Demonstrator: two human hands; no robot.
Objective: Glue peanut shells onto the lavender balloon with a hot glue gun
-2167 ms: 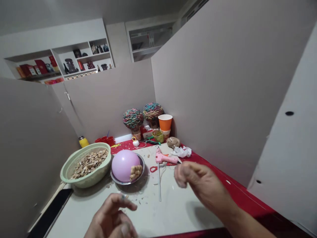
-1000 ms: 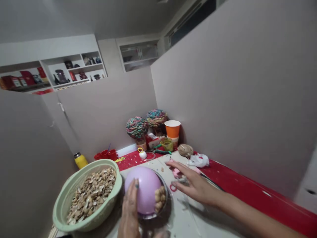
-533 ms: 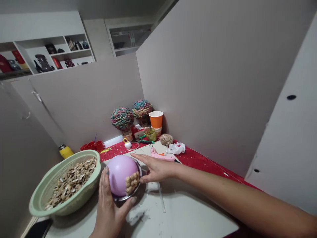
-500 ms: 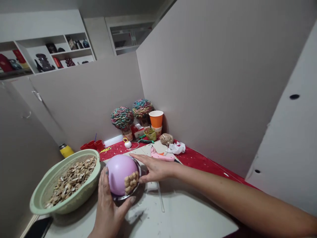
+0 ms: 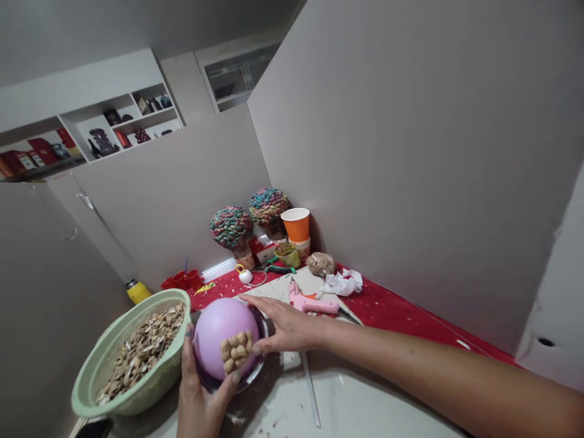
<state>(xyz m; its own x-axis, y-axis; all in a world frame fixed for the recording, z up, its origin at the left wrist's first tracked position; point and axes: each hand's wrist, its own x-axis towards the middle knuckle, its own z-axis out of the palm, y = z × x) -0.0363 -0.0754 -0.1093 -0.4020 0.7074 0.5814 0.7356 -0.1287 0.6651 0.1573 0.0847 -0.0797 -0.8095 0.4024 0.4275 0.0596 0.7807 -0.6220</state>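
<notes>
A pink-purple balloon sits in a shiny metal bowl on the table. A small patch of peanut shells is stuck to its near side. My left hand grips the balloon from the left, its thumb at the lower edge of the patch. From the right, my right hand curves around the balloon, thumb beside the shells and fingers over the far side. The balloon's underside is hidden in the bowl.
At left stands a green colander full of peanut shells. Behind the right hand lie a pink glue gun, twine and crumpled tissue. A clear glue stick rests nearer. Two colourful shell-covered balls and an orange cup stand behind.
The balloon has turned in the bowl, bringing the shell patch leftward to its front. Both hands stay on it. The whole view has shifted a little.
</notes>
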